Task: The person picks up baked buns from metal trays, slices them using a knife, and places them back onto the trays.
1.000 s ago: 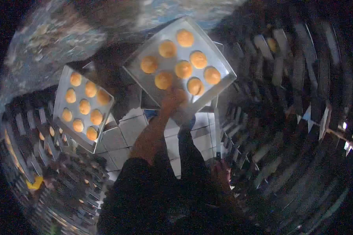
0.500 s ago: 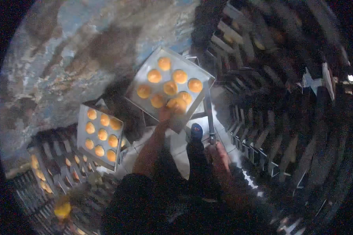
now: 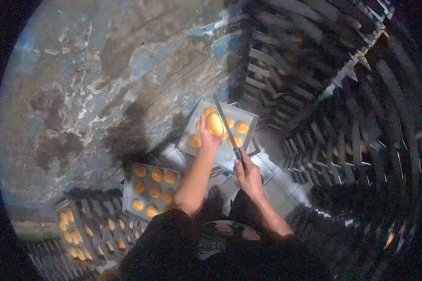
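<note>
My left hand (image 3: pixel 209 136) is closed round a golden bread bun (image 3: pixel 214 124), lifted above a metal baking tray (image 3: pixel 189 126). My right hand (image 3: pixel 248 174) grips the dark handle of a long knife (image 3: pixel 225 122). Its blade points up and slightly left, alongside the bun's right side; I cannot tell whether it touches or cuts the crust. Other round buns, such as this one (image 3: pixel 241 127), lie on the tray below, some partly hidden by my left hand and the blade.
To the lower left, a second tray (image 3: pixel 126 196) holds several buns. Racks with more buns (image 3: pixel 72 234) stand beyond it. Dark slatted racks (image 3: pixel 309 154) line the right side. A wall with peeling paint (image 3: pixel 103 84) rises at the left, and pale floor tiles (image 3: pixel 279 187) show below.
My left hand has lifted a bun off the tray. My right hand has brought the knife up and left, beside the bun. The view has shifted, showing more wall.
</note>
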Available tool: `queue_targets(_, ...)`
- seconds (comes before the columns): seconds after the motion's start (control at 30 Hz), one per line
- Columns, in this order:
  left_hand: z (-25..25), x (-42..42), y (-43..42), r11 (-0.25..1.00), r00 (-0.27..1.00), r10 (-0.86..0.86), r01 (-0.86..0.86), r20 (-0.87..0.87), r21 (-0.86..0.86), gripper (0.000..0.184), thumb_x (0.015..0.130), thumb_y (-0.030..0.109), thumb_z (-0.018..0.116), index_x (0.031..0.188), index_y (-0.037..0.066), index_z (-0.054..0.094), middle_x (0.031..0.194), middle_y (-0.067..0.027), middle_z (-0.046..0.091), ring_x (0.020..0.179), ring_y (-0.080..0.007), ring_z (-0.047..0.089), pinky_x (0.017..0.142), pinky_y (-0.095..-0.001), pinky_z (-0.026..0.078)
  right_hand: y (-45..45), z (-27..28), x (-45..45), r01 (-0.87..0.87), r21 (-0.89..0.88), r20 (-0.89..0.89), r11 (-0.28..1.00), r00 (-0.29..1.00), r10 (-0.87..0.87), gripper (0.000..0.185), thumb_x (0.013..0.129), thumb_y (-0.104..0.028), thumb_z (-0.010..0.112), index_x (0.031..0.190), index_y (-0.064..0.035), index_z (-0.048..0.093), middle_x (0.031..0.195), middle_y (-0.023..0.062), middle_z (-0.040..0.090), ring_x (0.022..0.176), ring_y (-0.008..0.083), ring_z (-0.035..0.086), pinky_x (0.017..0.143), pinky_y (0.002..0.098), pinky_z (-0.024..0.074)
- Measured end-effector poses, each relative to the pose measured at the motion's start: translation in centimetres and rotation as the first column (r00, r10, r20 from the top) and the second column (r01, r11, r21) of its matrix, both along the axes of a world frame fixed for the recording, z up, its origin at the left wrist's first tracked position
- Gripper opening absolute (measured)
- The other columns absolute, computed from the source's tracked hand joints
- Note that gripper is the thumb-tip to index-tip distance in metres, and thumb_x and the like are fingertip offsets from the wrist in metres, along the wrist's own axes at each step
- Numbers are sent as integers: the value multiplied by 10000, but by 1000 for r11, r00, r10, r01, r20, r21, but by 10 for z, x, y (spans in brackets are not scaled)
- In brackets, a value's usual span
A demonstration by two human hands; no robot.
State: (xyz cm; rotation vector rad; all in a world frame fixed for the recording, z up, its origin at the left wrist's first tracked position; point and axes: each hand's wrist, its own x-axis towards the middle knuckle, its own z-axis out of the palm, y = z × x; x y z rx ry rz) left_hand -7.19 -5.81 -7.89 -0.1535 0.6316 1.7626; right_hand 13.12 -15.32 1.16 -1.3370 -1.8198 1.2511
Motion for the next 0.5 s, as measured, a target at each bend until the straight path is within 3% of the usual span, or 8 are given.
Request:
queue_targets(0.07, 15, 2, 1, 999, 998, -46, 46, -42, 14, 544, 884, 651, 605, 1076, 146, 667, 1037, -33, 700, 990, -239, 659, 927, -454, 515, -9, 3, 2, 15, 43, 5, 999, 1000, -15, 466, 973, -138, 560, 1408, 9, 481, 1103, 317, 644, 1005, 454, 663, 833, 460, 534)
queue_targets(0.17, 21, 7, 12, 995, 997, -60, 63, -41, 83, 491, 890, 623, 618, 1014, 151, 678, 957, -21, 705, 905, -229, 668, 857, -413, 533, -15, 10, 8, 35, 127, -20, 991, 999, -33, 472, 971, -136, 561, 1412, 9, 477, 1099, 317, 647, 1017, 463, 652, 835, 478, 531)
queue_targets(0.23, 17, 13, 20, 992, 997, -65, 61, 32, 112, 459, 891, 574, 659, 946, 120, 689, 832, -39, 700, 772, -199, 679, 698, -365, 564, -18, 18, 14, 54, 25, 49, 998, 997, -55, 469, 970, -131, 568, 1405, 18, 482, 1074, 316, 656, 989, 461, 663, 825, 476, 534)
queue_targets(0.33, 14, 19, 27, 972, 988, -148, 136, 51, 191, 449, 892, 565, 662, 943, 120, 688, 839, -37, 700, 778, -199, 679, 711, -369, 564, -25, 17, 28, 83, 175, 29, 981, 996, -89, 463, 960, -121, 586, 1392, 20, 497, 1036, 316, 661, 948, 460, 673, 799, 476, 539)
queue_targets(0.47, 28, 49, 25, 962, 974, -227, 225, 1, 153, 460, 886, 582, 660, 935, 125, 688, 836, -34, 699, 774, -198, 679, 711, -369, 564, -16, 15, 39, 123, 153, 43, 981, 990, -131, 455, 955, -116, 598, 1383, 13, 512, 1016, 315, 663, 924, 462, 677, 779, 470, 544)
queue_targets(0.5, 32, 61, 23, 961, 965, -256, 261, -63, 95, 466, 880, 593, 660, 932, 131, 690, 837, -33, 700, 771, -199, 679, 710, -367, 564, -5, 12, 38, 130, 232, 13, 964, 990, -137, 459, 971, -154, 597, 1394, 5, 515, 914, 256, 670, 796, 339, 659, 727, 419, 531)
